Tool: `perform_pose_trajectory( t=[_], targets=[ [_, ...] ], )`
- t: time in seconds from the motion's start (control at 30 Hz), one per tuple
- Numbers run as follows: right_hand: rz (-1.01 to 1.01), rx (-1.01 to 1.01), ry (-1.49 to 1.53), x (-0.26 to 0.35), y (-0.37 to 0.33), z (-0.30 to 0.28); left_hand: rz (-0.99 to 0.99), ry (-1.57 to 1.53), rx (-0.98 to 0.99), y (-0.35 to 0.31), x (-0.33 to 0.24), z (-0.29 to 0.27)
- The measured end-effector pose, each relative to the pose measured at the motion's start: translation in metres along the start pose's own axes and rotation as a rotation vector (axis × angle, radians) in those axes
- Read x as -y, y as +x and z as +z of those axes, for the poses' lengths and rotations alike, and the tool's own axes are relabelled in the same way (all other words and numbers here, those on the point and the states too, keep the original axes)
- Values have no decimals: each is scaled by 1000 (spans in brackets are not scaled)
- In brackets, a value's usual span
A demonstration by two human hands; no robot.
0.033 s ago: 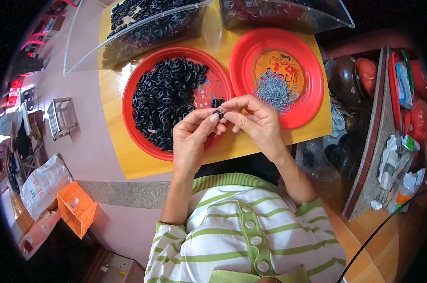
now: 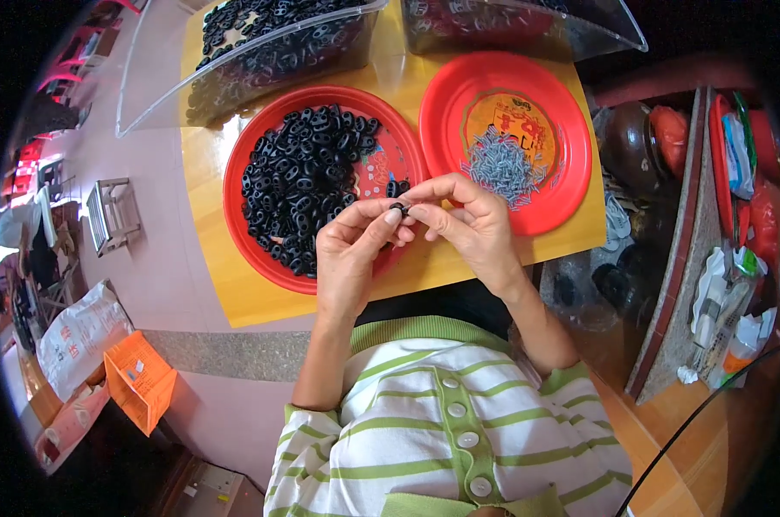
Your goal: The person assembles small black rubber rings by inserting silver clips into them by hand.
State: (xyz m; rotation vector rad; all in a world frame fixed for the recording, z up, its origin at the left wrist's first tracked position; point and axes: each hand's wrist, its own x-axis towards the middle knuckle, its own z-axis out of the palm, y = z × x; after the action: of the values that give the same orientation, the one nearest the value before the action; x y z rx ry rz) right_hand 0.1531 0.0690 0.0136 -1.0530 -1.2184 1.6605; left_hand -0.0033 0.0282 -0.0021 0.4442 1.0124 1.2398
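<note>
Over the near edge of the left red dish, my two hands meet fingertip to fingertip. Thumb and forefinger of my left hand (image 2: 353, 254) pinch a small black plastic piece (image 2: 398, 208). The fingers of my right hand (image 2: 469, 226) are pinched together right at that piece; whatever they grip is hidden. Many black two-holed plastic pieces (image 2: 299, 172) are heaped in the left red dish (image 2: 237, 237), and a couple lie just beyond my fingertips. On the right red plate (image 2: 571, 189) rests a pile of small silvery screws or pins (image 2: 502, 168).
Two clear plastic bins, the left bin (image 2: 261, 77) and the right bin (image 2: 493, 30), hold more black parts at the table's far side. The yellow tabletop (image 2: 222, 276) ends before my body. A metal stool (image 2: 112, 215) stands left; a stone-edged shelf (image 2: 674, 258) rises right.
</note>
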Motion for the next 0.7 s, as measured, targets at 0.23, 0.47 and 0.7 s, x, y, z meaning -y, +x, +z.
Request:
perform_pose_trajectory(
  t=[0.23, 0.47, 0.7],
  targets=[
    [-63, 3, -260, 0, -7, 1, -22, 57, -2, -10, 0, -1],
    [-110, 43, -261, -5, -5, -1, 2, 53, -23, -13, 5, -7],
    [-528, 20, -1005, 10, 35, -4, 27, 119, 37, -16, 3, -5]
  ],
)
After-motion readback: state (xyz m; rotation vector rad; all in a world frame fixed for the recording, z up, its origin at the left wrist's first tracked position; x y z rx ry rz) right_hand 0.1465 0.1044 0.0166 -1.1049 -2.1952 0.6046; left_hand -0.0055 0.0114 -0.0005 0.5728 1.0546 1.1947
